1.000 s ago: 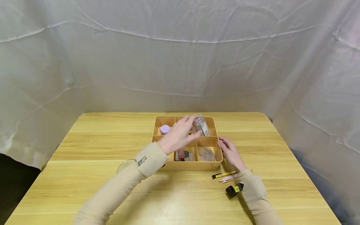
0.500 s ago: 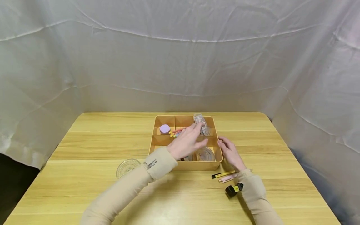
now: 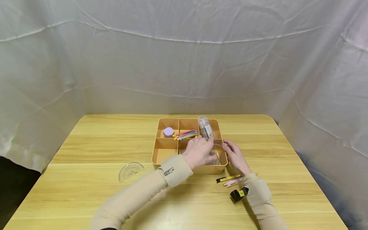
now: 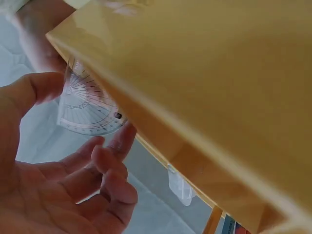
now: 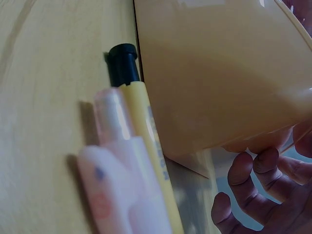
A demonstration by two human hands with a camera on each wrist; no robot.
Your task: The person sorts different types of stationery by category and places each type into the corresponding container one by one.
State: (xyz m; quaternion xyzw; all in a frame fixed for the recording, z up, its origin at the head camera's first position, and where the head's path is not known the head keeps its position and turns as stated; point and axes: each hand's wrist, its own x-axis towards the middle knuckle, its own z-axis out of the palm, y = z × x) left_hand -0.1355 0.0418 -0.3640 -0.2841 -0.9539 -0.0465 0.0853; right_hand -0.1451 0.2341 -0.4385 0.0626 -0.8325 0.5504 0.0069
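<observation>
A tan compartment box (image 3: 164, 169) stands on the table. My left hand (image 3: 199, 151) reaches over its front right part, fingers spread. A clear protractor (image 4: 87, 100) tilts up in that compartment, between the left thumb and fingers in the left wrist view; whether they touch it is unclear. My right hand (image 3: 237, 156) holds the right wall, with curled fingertips (image 5: 241, 168) against the outside. Behind the left hand, a clear plastic case (image 3: 205, 126) leans in the back right compartment. Colored pencils (image 3: 186, 134) lie slanted in the back middle one.
A lilac round item (image 3: 168, 132) sits in the back left compartment. Another clear protractor (image 3: 130, 171) lies left of the box. Near the right wrist are a yellow pen (image 3: 228, 178), a pink pen (image 3: 233, 182) and a black-and-yellow tape measure (image 3: 238, 194).
My left hand has come from the back compartments forward and right, to the front right compartment, uncovering the pencils and the left protractor. My right hand has stayed on the box.
</observation>
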